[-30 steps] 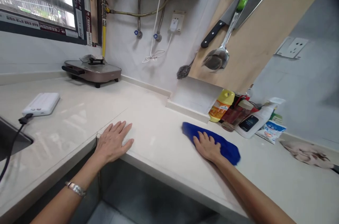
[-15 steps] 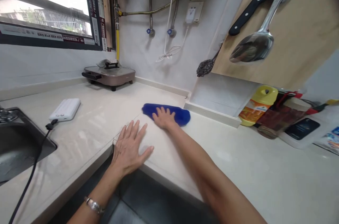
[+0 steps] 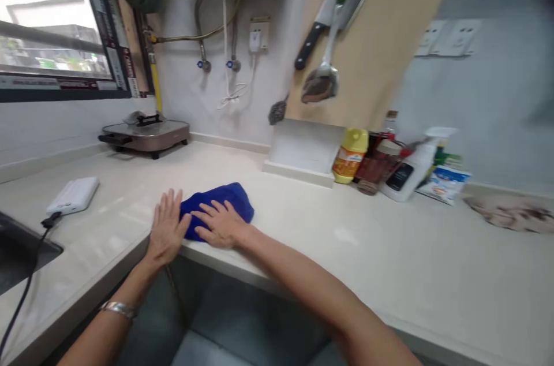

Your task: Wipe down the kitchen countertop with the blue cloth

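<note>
A dark blue cloth [image 3: 238,200] lies on the white countertop [image 3: 298,216], close to the inner corner of its front edge. My right hand [image 3: 220,224] is spread flat on top of the cloth, pressing it against the surface with the fingers apart. Just left of it, my left hand [image 3: 167,230] rests palm down at the counter's corner, fingers stretched out and holding nothing. Its thumb reaches the cloth's left side, and a silver bracelet circles that wrist.
A white power bank [image 3: 73,195] with a black cable sits beside the sink [image 3: 26,250]. An electric pan [image 3: 149,136] stands in the back corner. Several bottles, including a yellow one [image 3: 350,158], line the wall. A knife [image 3: 309,45] and a ladle [image 3: 321,80] hang above.
My right hand has slid the cloth from near the back wall toward the counter's front edge, beside my left hand. The view has turned right, showing more of the right-hand counter.
</note>
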